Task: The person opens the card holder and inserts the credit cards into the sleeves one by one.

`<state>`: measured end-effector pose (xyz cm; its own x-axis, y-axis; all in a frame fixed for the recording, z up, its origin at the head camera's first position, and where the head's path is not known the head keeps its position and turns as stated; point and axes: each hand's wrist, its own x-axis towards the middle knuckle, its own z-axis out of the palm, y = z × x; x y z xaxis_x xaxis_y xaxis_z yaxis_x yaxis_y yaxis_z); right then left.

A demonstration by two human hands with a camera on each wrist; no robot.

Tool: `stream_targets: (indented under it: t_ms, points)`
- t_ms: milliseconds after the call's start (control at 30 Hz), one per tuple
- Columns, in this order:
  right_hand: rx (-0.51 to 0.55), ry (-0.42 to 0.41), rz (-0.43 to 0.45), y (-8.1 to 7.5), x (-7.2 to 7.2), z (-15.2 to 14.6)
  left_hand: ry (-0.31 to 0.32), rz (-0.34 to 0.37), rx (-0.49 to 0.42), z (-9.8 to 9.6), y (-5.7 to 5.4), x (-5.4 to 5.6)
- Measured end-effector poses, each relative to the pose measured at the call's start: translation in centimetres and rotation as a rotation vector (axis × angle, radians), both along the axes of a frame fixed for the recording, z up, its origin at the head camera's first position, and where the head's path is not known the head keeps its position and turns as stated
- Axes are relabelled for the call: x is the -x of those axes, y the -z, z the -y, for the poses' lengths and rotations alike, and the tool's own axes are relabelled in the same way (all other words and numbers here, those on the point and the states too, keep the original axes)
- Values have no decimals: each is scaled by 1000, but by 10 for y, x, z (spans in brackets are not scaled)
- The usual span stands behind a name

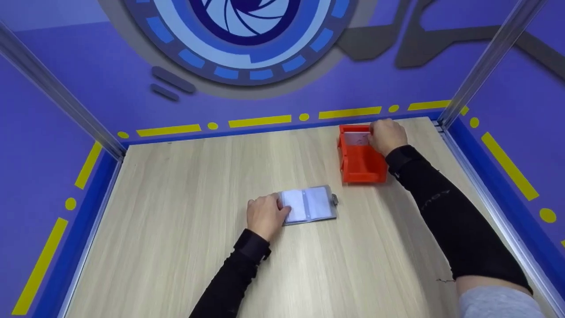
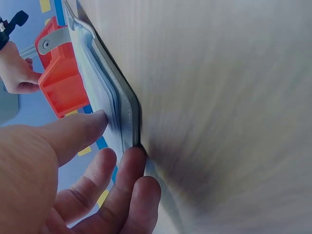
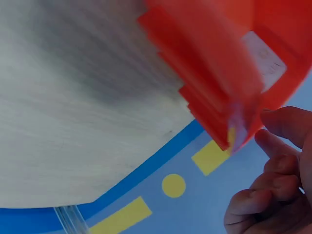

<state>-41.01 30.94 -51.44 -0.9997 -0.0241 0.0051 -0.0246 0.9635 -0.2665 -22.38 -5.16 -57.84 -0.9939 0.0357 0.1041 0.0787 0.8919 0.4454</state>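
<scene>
An open card holder (image 1: 318, 204) with clear sleeves and a snap strap rests on the table. My left hand (image 1: 266, 215) pinches its left edge; in the left wrist view the thumb lies on the sleeves (image 2: 100, 83) and fingers press the grey cover (image 2: 129, 114). At the back right, my right hand (image 1: 388, 138) reaches to the far right rim of a red bin (image 1: 363, 176). Its thumb and index finger (image 3: 273, 141) come close together at the rim, the other fingers curled; I cannot tell what they hold. A pale printed card (image 3: 265, 61) shows inside the bin.
Blue and purple panels (image 1: 282, 104) with yellow marks enclose the wooden table (image 1: 176, 212) at the back and both sides. Metal posts (image 1: 490, 62) stand at the back corners. The red bin sits close to the back panel.
</scene>
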Motion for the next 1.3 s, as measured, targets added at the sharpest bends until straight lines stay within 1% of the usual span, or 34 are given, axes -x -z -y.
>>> stream_targets:
  t_ms: [100,233,300,500,700,867,1033,1300]
  points:
    - [-37,-13,-44,7,2,-1,9,-2,-3,-1,0,0]
    - [-81,-34,-82,10,4,0,19,-2,0,-1,-2,1]
    - [-105,-44,-85,10,5,2,21,6,3,-1,-3,1]
    - [-157,-59,-79,12,9,9,21,-2,9,1,-2,1]
    - [-197,-95,-126,20,10,12,14,14,8,0,-2,1]
    - [-241,-122,-160,24,12,12,7,9,12,-1,-2,1]
    - [-259,-134,-150,26,15,12,4,10,11,-2,-3,0]
    - [-275,-142,-121,23,16,12,7,14,9,-1,-2,1]
